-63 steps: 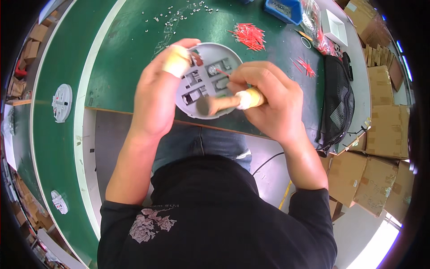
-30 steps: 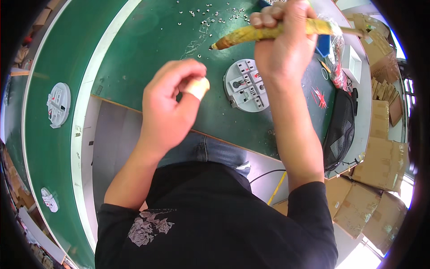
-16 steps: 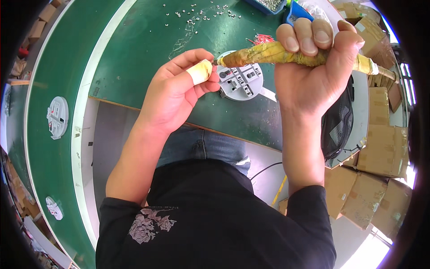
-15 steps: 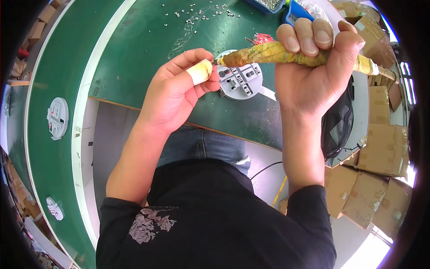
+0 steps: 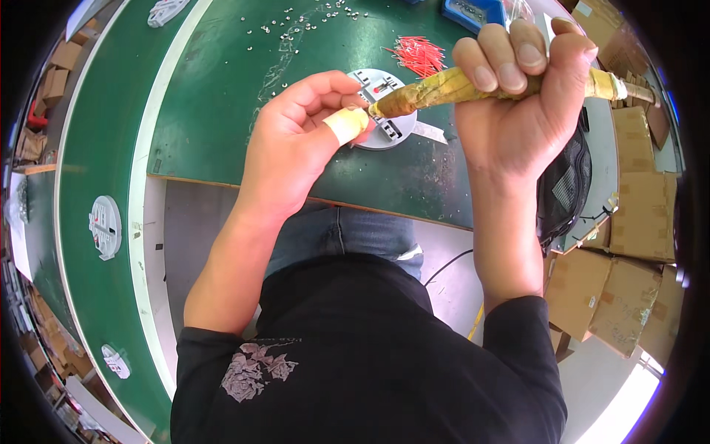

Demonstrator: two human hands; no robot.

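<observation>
My right hand (image 5: 510,96) is wrapped around a long, slim tool bound in yellow tape (image 5: 436,89), held nearly level above the table, its left end slightly lower. Pale tape covers my left thumb. With thumb and fingers drawn together, my left hand (image 5: 307,129) pinches at the tool's left tip; whatever lies between the fingertips is hidden. Below them on the green table rests a round light-grey disc-shaped part (image 5: 403,126) with black and metal fittings, partly covered by my left hand and the tool.
Behind the disc lies a pile of red wire-like pieces (image 5: 418,57). Small metal parts (image 5: 296,28) are scattered at the far left, and a blue bin (image 5: 473,13) stands far right. A green belt (image 5: 96,170) on the left carries similar discs. A black mesh bag (image 5: 568,189) and cartons (image 5: 643,214) are on the right.
My left fingers have closed in more tightly at the tool's tip. The table scene has shifted slightly in the view, the red pieces show more fully, and discs on the belt sit lower.
</observation>
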